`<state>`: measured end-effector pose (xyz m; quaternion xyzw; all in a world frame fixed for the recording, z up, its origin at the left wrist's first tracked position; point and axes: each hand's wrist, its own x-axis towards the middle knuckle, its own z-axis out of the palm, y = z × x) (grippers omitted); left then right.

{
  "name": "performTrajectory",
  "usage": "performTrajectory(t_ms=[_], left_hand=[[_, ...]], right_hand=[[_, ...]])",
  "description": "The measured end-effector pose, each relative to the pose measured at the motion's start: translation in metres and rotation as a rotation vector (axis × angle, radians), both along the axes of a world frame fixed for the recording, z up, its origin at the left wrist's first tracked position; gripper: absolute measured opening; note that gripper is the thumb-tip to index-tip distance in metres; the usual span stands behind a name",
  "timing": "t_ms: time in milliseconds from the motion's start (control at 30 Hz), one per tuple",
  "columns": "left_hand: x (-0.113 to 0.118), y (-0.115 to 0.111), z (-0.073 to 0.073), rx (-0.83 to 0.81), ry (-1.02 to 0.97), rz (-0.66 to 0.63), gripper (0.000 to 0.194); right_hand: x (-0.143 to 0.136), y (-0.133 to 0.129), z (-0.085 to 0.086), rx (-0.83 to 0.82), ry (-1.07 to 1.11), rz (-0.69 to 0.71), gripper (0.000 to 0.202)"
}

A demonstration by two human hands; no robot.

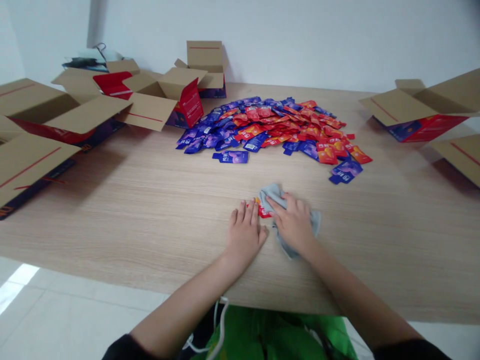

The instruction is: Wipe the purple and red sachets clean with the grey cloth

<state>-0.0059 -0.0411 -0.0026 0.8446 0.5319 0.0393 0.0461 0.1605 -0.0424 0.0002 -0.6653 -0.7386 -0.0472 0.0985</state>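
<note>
A red and orange pouch (264, 212) lies flat on the table in front of me, partly covered by a grey cloth (271, 192). My right hand (294, 222) grips the cloth and presses it down over the pouch's right side. Flat on the wood, my left hand (245, 230) has its fingers stretched out, the fingertips at the pouch's left edge. Beyond both hands spreads a heap of similar pouches, blue-purple ones (230, 157) mostly on the left and red-orange ones (327, 152) toward the right.
Several open cardboard boxes, red and blue outside, stand on the left, including one near the heap (191, 105). More open boxes (431, 127) are at the right edge. The wooden table (150, 220) meets a white wall behind. A white cord (221, 325) hangs by my lap.
</note>
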Motion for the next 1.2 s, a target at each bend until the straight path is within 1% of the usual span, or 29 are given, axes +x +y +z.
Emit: performTrajectory(t_ms=[67, 133, 167, 200, 267, 333, 400, 433, 467, 533, 600, 667, 700, 733, 767, 833, 867, 900, 967, 1000, 1033, 1100, 1167, 1200], left_hand=[[0.0, 0.0, -0.001, 0.004, -0.009, 0.011, 0.063], [0.001, 0.0, -0.002, 0.0, -0.014, 0.017, 0.062], [0.002, 0.0, -0.002, -0.002, -0.016, 0.02, 0.062], [0.003, 0.0, -0.002, -0.004, -0.017, 0.024, 0.062], [0.004, 0.0, -0.001, -0.005, -0.017, 0.031, 0.063], [0.004, 0.0, 0.0, -0.011, -0.008, 0.029, 0.062], [0.004, -0.001, 0.001, -0.019, 0.006, 0.014, 0.06], [0.004, -0.001, 0.002, -0.021, 0.009, 0.007, 0.06], [0.003, -0.001, 0.002, -0.021, 0.008, 0.003, 0.06], [0.003, -0.001, 0.002, -0.017, -0.003, 0.006, 0.062], [0.003, -0.001, 0.002, -0.016, -0.013, 0.016, 0.063], [0.004, -0.001, 0.002, -0.018, -0.018, 0.021, 0.063], [0.004, -0.001, 0.002, -0.02, -0.019, 0.023, 0.063], [0.005, -0.001, 0.002, -0.022, -0.019, 0.025, 0.063], [0.005, 0.0, 0.002, -0.023, -0.017, 0.026, 0.063], [0.005, 0.0, 0.002, -0.02, -0.013, 0.025, 0.063], [0.004, 0.001, 0.001, -0.016, -0.01, 0.022, 0.063], [0.003, 0.001, 0.001, -0.014, -0.007, 0.015, 0.062], [0.001, 0.002, -0.001, -0.016, 0.002, -0.007, 0.06], [0.0, 0.003, -0.001, -0.018, 0.006, -0.016, 0.059], [-0.001, 0.003, -0.002, -0.018, 0.006, -0.021, 0.059], [-0.001, 0.003, -0.002, -0.014, -0.002, -0.016, 0.061], [0.0, 0.003, -0.001, -0.009, -0.013, -0.006, 0.064], [0.001, 0.002, -0.001, -0.009, -0.016, -0.004, 0.064]], right_hand=[[0.031, -0.003, -0.006, -0.005, -0.03, -0.111, 0.046], [0.057, -0.001, -0.003, -0.019, -0.027, -0.179, 0.044], [0.064, 0.002, 0.001, -0.02, -0.008, -0.188, 0.043], [0.064, 0.005, 0.007, -0.007, 0.019, -0.191, 0.043], [0.048, 0.009, 0.019, 0.046, 0.074, -0.164, 0.044], [0.018, 0.01, 0.025, 0.079, 0.093, -0.08, 0.048], [-0.008, 0.004, 0.023, 0.017, 0.078, 0.061, 0.048], [-0.014, -0.001, 0.019, -0.014, 0.071, 0.096, 0.049], [-0.014, -0.006, 0.013, -0.039, 0.066, 0.11, 0.049], [0.003, -0.016, 0.002, -0.051, 0.066, 0.074, 0.051], [0.035, -0.02, -0.005, -0.044, 0.085, 0.004, 0.049], [0.065, -0.017, -0.002, -0.068, 0.126, -0.066, 0.044], [0.074, -0.012, 0.003, -0.088, 0.155, -0.097, 0.042], [0.077, -0.005, 0.009, -0.093, 0.189, -0.125, 0.04], [0.074, 0.002, 0.017, -0.072, 0.224, -0.139, 0.04], [0.051, 0.017, 0.031, 0.045, 0.28, -0.115, 0.041], [0.034, 0.023, 0.036, 0.121, 0.292, -0.061, 0.043], [0.016, 0.028, 0.037, 0.159, 0.278, 0.005, 0.045], [-0.013, 0.032, 0.033, 0.084, 0.175, 0.163, 0.046], [-0.021, 0.032, 0.028, 0.04, 0.126, 0.188, 0.045], [-0.023, 0.031, 0.021, 0.002, 0.082, 0.187, 0.044], [-0.008, 0.029, 0.009, -0.023, 0.028, 0.086, 0.044], [0.021, 0.028, 0.002, -0.016, 0.007, -0.052, 0.044], [0.036, 0.029, 0.002, -0.017, 0.01, -0.107, 0.044]])
